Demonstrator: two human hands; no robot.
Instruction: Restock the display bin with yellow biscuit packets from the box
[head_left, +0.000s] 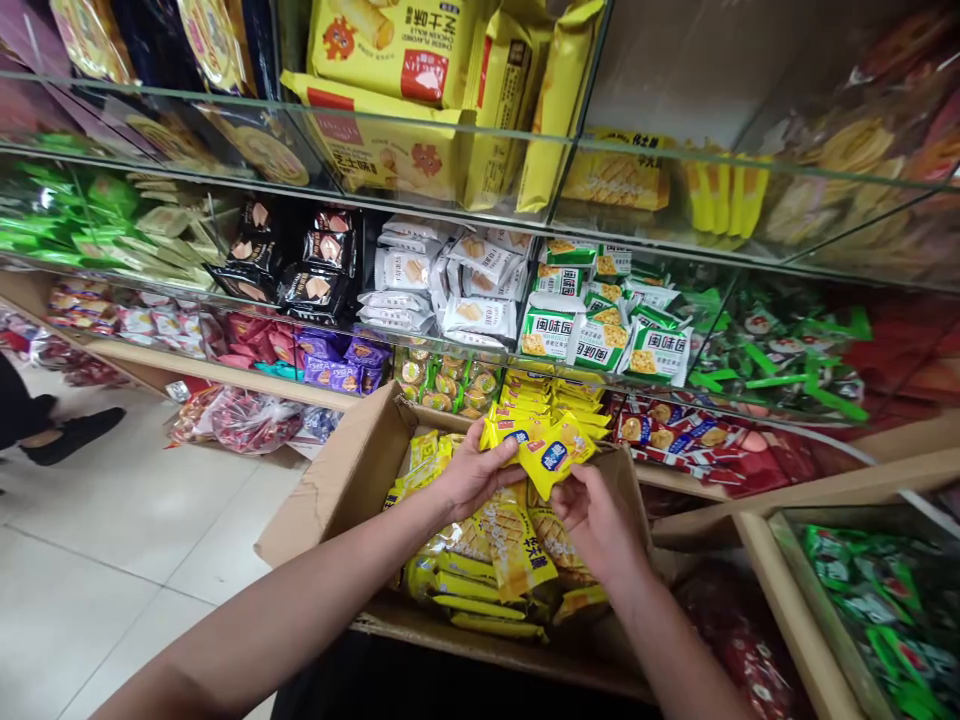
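Above an open cardboard box, both hands hold small yellow snack packets with blue labels. My left hand is closed on one yellow snack packet, thumb on top. The fingers of my right hand pinch the lower right corner of another yellow snack packet, which overlaps the first. Below them the box holds many yellow waffle packets, some lying flat and others stacked on edge. Just behind the hands, a row of similar yellow packets stands in a low shelf compartment.
A glass shelf edge crosses above the hands. White packets, green-and-white cracker packets and black packets fill the compartments. Another person's foot is on the tiled floor at left. A bin of green packets stands at right.
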